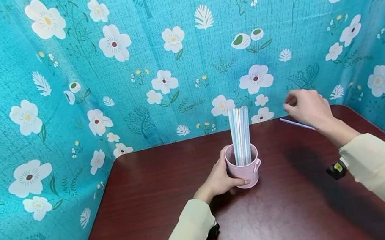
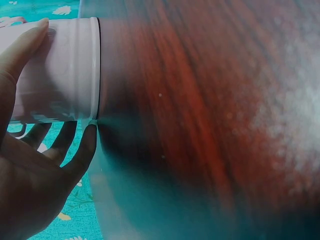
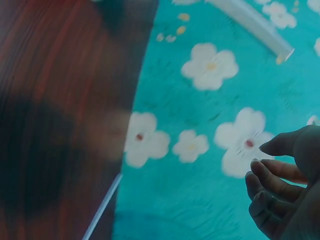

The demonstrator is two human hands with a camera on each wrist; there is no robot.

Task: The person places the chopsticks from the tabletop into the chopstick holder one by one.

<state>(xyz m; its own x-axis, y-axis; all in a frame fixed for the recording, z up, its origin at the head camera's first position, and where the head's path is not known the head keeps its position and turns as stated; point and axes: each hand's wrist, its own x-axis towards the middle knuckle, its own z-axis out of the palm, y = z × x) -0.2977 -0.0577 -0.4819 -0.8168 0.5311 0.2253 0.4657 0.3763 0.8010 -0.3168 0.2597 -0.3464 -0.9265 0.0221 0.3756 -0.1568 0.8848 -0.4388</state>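
A small pink bucket (image 1: 245,174) stands on the table with a bundle of pale blue and white straws (image 1: 242,137) upright inside. My left hand (image 1: 221,175) grips the bucket from its left side. In the left wrist view the thumb lies along the pink wall (image 2: 55,75), with fingers at the opposite side. My right hand (image 1: 308,106) is raised over the far right of the table, fingers loosely curled around nothing. A gap shows between thumb and forefinger (image 3: 280,170). Below that hand, a single blue straw (image 1: 295,123) lies near the far table edge.
The dark reddish-brown table (image 1: 156,178) has rounded far corners. Teal flowered cloth (image 1: 165,56) hangs behind it and along both sides. Each sleeve cuff has a black wrist device, such as the one on the right (image 1: 336,170).
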